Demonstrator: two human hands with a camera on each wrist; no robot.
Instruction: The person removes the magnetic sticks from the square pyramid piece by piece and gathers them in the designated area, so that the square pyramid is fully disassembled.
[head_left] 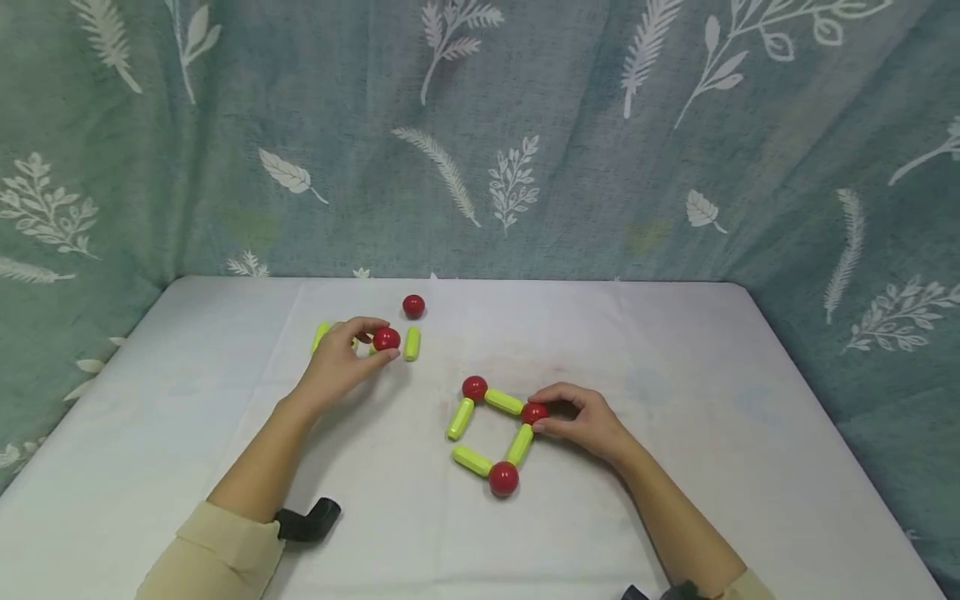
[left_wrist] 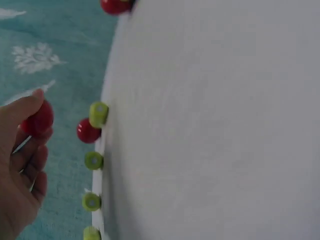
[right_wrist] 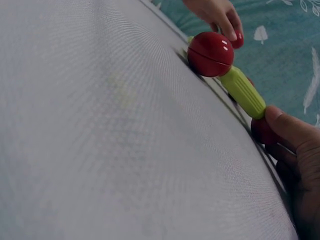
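Sleeve (head_left: 213, 554), lower left! Mid-frame, left hand (head_left: 335, 364) and right hand (head_left: 588, 423) pinch red balls (head_left: 386, 338) (head_left: 535, 413). Light, slick, we'd guess: grip equators.

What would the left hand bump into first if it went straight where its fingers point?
Probably the green stick just right of the red ball that the left hand pinches. The hand looks raised above the table, though, so it might pass over the stick.
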